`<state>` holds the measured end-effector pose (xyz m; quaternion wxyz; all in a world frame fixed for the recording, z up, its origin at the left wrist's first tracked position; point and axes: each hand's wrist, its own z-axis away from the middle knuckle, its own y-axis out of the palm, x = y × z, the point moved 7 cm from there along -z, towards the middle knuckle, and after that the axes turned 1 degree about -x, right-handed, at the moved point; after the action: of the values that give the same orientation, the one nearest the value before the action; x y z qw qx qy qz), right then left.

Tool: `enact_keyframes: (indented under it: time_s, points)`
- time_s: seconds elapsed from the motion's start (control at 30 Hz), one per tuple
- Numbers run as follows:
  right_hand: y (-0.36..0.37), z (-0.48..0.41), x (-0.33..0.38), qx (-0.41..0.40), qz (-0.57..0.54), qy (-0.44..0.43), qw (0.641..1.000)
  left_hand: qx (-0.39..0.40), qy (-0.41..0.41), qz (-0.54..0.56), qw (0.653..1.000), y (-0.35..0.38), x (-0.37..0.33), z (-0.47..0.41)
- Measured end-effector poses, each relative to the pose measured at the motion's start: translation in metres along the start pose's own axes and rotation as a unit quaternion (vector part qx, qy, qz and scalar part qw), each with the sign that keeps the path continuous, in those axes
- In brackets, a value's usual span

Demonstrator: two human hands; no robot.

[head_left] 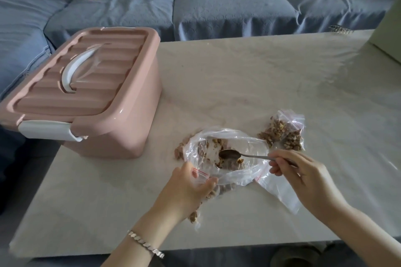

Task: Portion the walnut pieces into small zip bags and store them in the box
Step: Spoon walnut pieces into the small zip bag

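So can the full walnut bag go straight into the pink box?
Not yet. The pink box has its lid on. The filled bag lies on the table to its right; only the lid blocks it.

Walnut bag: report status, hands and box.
Left hand grip on large bag rim; right hand pinches spoon, bowl inside bag. One filled zip bag set aside, empty zip bag by right hand. Box lid on, blocks storing.

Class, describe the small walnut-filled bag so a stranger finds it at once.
Start at the pale table, right of the pink box. Just beyond the right hand holding the spoon lies the small zip bag. Unlike the flat empty bag nearer the person, it bulges with walnut pieces.
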<state>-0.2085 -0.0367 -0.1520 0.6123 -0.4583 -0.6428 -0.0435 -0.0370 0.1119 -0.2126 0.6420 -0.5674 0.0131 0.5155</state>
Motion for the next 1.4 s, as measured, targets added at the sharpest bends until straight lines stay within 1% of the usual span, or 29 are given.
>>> enact_keyframes:
  time_s: [0.13, 0.27, 0.37, 0.43, 0.53, 0.63, 0.77, 0.83, 0.9, 0.97, 1.03, 1.13, 1.2, 1.3, 1.4]
  points:
    - [0.005, -0.001, -0.008, 0.029, 0.033, 0.015, 0.999, 0.007, 0.001, 0.005, 1.000, 0.002, -0.004, 0.001]
    - [0.007, 0.001, -0.013, 0.021, 0.025, 0.058, 0.998, 0.020, 0.001, 0.024, 1.000, 0.004, -0.006, 0.003]
    - [0.007, 0.002, -0.024, 0.001, 0.004, 0.092, 0.996, 0.028, -0.011, 0.094, 0.995, 0.008, -0.006, 0.004]
    - [0.010, 0.002, -0.031, 0.006, -0.016, 0.126, 0.992, 0.011, -0.014, 0.143, 0.990, 0.008, -0.007, 0.003]
    - [0.020, 0.004, -0.039, 0.023, -0.055, 0.172, 0.983, -0.036, -0.005, 0.187, 0.982, 0.003, -0.012, -0.003]
    - [0.028, 0.008, -0.045, 0.004, -0.131, 0.230, 0.964, -0.066, 0.000, 0.219, 0.974, 0.003, -0.016, -0.008]
    - [0.030, 0.015, -0.055, -0.062, -0.221, 0.314, 0.921, -0.091, 0.036, 0.264, 0.960, -0.005, -0.018, -0.008]
    - [0.028, 0.017, -0.057, -0.078, -0.240, 0.335, 0.908, -0.091, 0.039, 0.249, 0.963, -0.010, -0.016, -0.007]
    - [0.025, 0.018, -0.057, -0.091, -0.247, 0.344, 0.901, -0.092, 0.039, 0.202, 0.974, -0.015, -0.013, -0.006]
    - [0.018, 0.017, -0.059, -0.118, -0.258, 0.353, 0.892, -0.117, 0.045, 0.132, 0.983, -0.027, -0.015, -0.001]
    - [0.009, 0.014, -0.058, -0.138, -0.267, 0.352, 0.887, -0.159, 0.057, 0.064, 0.984, -0.043, -0.022, 0.008]
    - [-0.007, 0.005, -0.051, -0.150, -0.247, 0.329, 0.899, -0.221, 0.107, 0.010, 0.969, -0.067, -0.044, 0.021]
    - [-0.017, -0.002, -0.043, -0.152, -0.230, 0.308, 0.911, -0.231, 0.134, 0.005, 0.964, -0.077, -0.058, 0.024]
    - [-0.034, -0.012, -0.030, -0.159, -0.225, 0.286, 0.918, -0.200, 0.143, -0.015, 0.969, -0.073, -0.073, 0.017]
    - [-0.052, -0.023, -0.012, -0.169, -0.220, 0.262, 0.924, -0.121, 0.137, -0.037, 0.982, -0.052, -0.082, 0.004]
